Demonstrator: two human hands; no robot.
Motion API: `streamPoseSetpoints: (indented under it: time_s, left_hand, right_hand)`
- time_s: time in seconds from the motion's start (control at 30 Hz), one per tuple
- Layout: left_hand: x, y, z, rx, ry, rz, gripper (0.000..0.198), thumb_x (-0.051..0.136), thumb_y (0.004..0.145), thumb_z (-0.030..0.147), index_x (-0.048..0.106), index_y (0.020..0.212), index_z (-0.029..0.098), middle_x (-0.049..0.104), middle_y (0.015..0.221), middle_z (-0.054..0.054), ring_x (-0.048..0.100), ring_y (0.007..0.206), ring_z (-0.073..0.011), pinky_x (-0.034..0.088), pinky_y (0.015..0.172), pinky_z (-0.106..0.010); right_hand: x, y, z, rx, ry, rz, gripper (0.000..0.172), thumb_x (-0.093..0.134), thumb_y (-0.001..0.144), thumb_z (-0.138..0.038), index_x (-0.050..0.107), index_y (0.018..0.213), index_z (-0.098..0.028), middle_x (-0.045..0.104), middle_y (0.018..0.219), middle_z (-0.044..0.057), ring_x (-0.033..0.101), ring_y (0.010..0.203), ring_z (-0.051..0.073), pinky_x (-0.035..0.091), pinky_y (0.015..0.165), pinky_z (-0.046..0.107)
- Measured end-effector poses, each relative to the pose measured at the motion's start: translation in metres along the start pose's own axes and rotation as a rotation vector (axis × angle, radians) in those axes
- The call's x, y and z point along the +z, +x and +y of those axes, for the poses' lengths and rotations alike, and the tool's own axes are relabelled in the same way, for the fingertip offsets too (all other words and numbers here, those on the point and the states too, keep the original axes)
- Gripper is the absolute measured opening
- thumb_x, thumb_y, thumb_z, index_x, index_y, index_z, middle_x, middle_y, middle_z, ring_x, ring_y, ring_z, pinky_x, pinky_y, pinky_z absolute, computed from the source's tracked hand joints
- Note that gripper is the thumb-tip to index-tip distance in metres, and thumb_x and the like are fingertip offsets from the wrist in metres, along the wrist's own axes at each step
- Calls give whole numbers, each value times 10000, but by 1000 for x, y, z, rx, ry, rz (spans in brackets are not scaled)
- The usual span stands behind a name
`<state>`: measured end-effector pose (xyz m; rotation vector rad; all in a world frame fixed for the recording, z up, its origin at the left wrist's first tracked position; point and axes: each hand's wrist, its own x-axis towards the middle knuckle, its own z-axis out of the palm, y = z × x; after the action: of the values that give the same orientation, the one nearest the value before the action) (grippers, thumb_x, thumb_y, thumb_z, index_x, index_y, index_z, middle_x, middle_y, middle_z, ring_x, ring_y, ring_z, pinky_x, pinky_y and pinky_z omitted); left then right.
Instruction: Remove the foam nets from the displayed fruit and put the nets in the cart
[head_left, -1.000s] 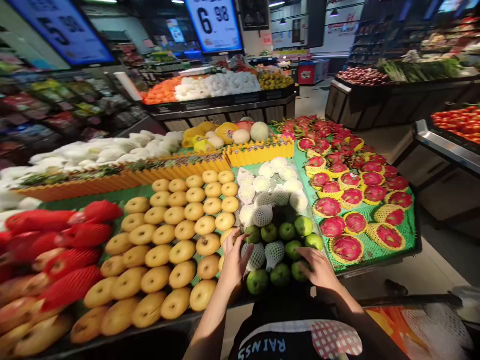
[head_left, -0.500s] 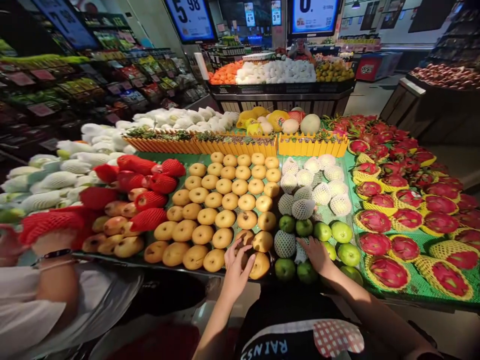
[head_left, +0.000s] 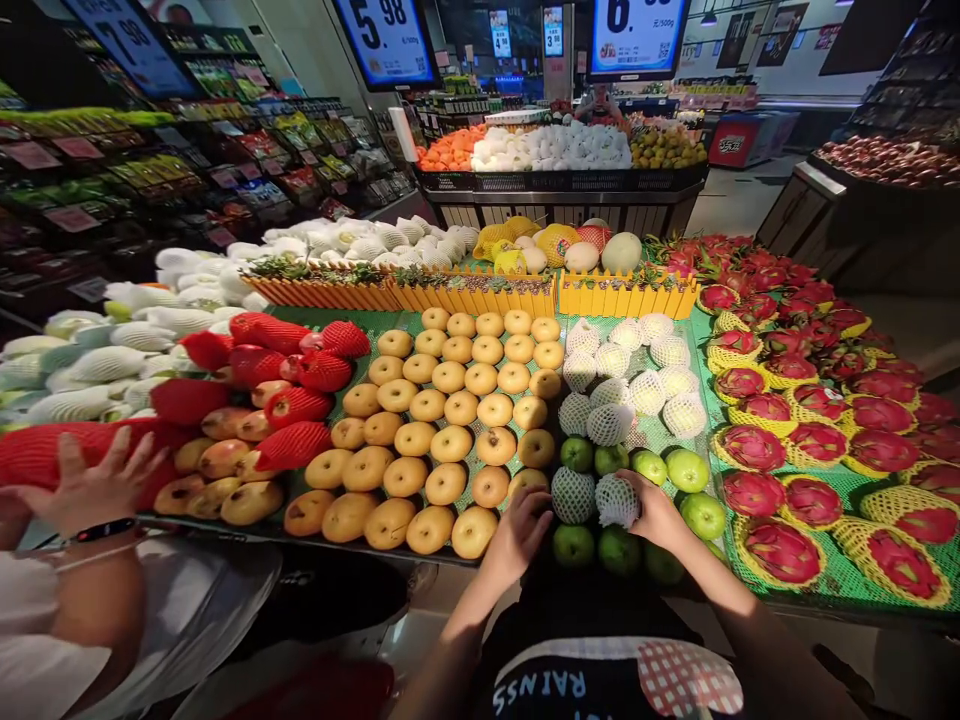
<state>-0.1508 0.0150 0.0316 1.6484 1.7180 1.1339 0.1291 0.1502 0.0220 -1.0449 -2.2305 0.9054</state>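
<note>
Your right hand (head_left: 658,512) curls round the foam-netted fruit (head_left: 616,500); your left hand (head_left: 520,535), fingers loose and empty, lies farther left of it.

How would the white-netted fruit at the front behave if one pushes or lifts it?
The netted fruit under the right hand is round, so a push would probably roll it toward the green apples. Its covering looks soft and textured, so it is likely not slippery and somewhat cushioned.

netted fruit (head_left: 616,498): white foam mesh, among green apples (head_left: 687,468), front edge | golden pear (head_left: 527,481): bare, just left
</note>
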Motion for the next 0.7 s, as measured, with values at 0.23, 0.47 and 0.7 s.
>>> streamPoseSetpoints:
  time_s: [0.23, 0.47, 0.7]
  left_hand:
    - [49, 29, 32, 130, -179, -294, 274, 600, 1033, 319, 698, 1282, 261, 755, 1281, -99, 705, 1213, -272, 554, 1101, -465]
    - [65, 56, 55, 175, -269, -182, 152, 561, 1037, 285, 699, 1074, 230, 725, 1186, -93, 690, 1119, -236, 565, 1013, -416]
    - [72, 65, 62, 145, -232, -140, 208, 699, 936, 273, 700, 1141, 238, 743, 1166, -81, 707, 994, -232, 582, 914, -402]
  right_hand:
    - [-4, -11, -6, 236, 523, 216, 742, 918, 673, -410, 580, 1328, -318, 733, 1322, 81, 724, 1219, 303, 575, 1078, 474]
    - [4, -13, -19, 500, 1121, 89, 657, 475, 930, -818, 719, 1098, -231, 800, 918, 111, 792, 814, 270, 676, 774, 464]
    - [0, -1, -44, 567, 1095, 131, 753, 259, 998, -825, 725, 1037, -236, 818, 973, 109, 804, 871, 232, 660, 841, 385]
